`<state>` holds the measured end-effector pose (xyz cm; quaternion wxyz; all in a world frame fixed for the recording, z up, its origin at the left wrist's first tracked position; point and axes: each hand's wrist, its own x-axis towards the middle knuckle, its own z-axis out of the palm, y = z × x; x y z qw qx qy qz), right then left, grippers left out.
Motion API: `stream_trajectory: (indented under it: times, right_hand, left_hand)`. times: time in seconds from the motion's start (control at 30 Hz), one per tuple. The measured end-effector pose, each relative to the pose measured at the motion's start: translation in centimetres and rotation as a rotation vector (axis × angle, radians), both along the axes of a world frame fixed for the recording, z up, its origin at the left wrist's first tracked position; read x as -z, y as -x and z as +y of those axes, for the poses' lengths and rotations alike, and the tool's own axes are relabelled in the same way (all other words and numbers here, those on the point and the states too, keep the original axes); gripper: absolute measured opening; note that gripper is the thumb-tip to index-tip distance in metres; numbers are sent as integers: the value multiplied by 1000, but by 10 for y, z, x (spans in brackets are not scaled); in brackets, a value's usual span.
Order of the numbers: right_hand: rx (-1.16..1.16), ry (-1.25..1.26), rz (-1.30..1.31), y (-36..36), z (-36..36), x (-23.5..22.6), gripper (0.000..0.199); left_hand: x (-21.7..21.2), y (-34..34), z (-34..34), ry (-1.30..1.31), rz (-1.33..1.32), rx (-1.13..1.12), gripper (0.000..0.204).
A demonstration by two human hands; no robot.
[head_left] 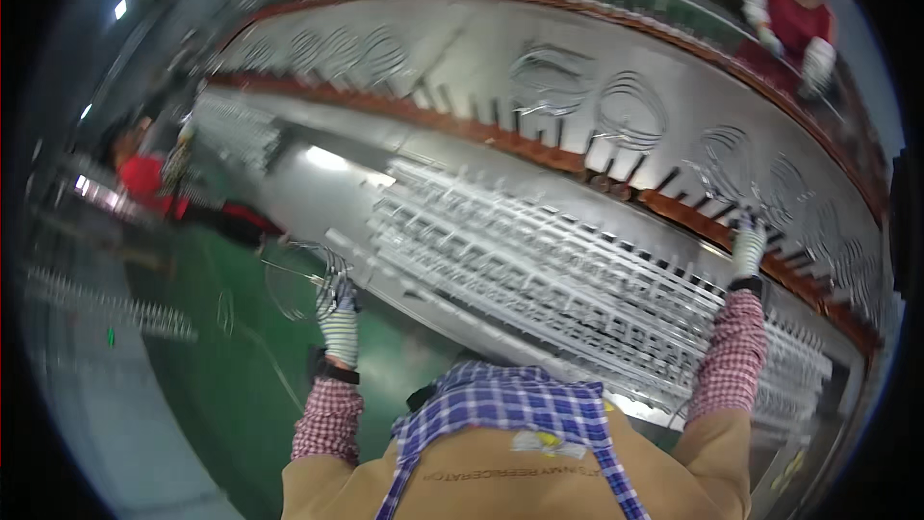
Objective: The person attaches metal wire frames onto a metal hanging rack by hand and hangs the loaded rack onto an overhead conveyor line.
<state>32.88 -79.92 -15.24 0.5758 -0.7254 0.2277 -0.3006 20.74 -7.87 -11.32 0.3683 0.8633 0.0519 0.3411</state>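
My left hand, in a striped glove, is closed round a bundle of thin looped metal tubes. The loops stick out to its left, over the green floor. My right hand, gloved the same way, reaches far to the right, to a brown rail with a row of dark pegs. Blur hides its fingers, so I cannot tell whether they grip anything. Just beyond it, coiled thin tubes lie on the metal table. Long silvery finned coils lie stacked between my two hands.
More wire-like loops are spread along the metal table behind the rail. A person in red works across the table at the far right. Another person in red is at the left, near more finned coils.
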Motion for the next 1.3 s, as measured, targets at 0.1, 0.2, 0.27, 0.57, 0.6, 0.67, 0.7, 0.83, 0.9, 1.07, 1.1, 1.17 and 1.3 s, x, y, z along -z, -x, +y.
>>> stream_trajectory:
  times: [0.1, 0.2, 0.27, 0.57, 0.6, 0.67, 0.7, 0.83, 0.9, 1.07, 1.1, 1.17, 1.3]
  right_hand:
    - [204, -98, 169, -16, 8, -14, 23]
    - [152, -149, 12, -12, 55, -57, 18]
    - [45, -82, -39, 5, 94, -63, 20]
    - [-468, -136, 444, 137, 335, -81, 43]
    - [-524, -178, 504, 146, 350, -74, 44]
    - [-628, -280, 579, 155, 377, -48, 44]
    - [-690, -337, 595, 158, 393, -40, 43]
    - [-652, -352, 529, 164, 449, -46, 35]
    - [-681, -89, 626, 155, 473, -59, 39]
    - [-579, 355, 348, 152, 472, 11, 39]
    - [-557, 724, 89, 152, 473, 28, 38]
    - [-602, 634, 362, 160, 480, 21, 37]
    - [-752, 1182, 874, 155, 469, 57, 35]
  left_hand:
    - [8, 54, -15, 727, 252, -159, 16]
    - [18, 64, -25, 753, 279, -159, 21]
    - [19, 50, -33, 917, 332, -27, 26]
    - [48, -31, -35, 683, 310, 285, 25]
    - [69, -29, -21, 582, 447, 311, 28]
    - [93, -38, -6, 397, 481, 349, 27]
    - [107, -41, 0, 202, 491, 346, 26]
    - [84, -59, -13, 586, 637, 596, 34]
    - [145, -56, 9, 756, 336, 590, 36]
    - [66, -61, -15, -268, 410, 462, 28]
    - [89, -63, -6, -579, 262, 402, 28]
    - [94, -66, -5, -656, 137, 323, 21]
    - [81, -66, -18, -550, 513, 377, 27]
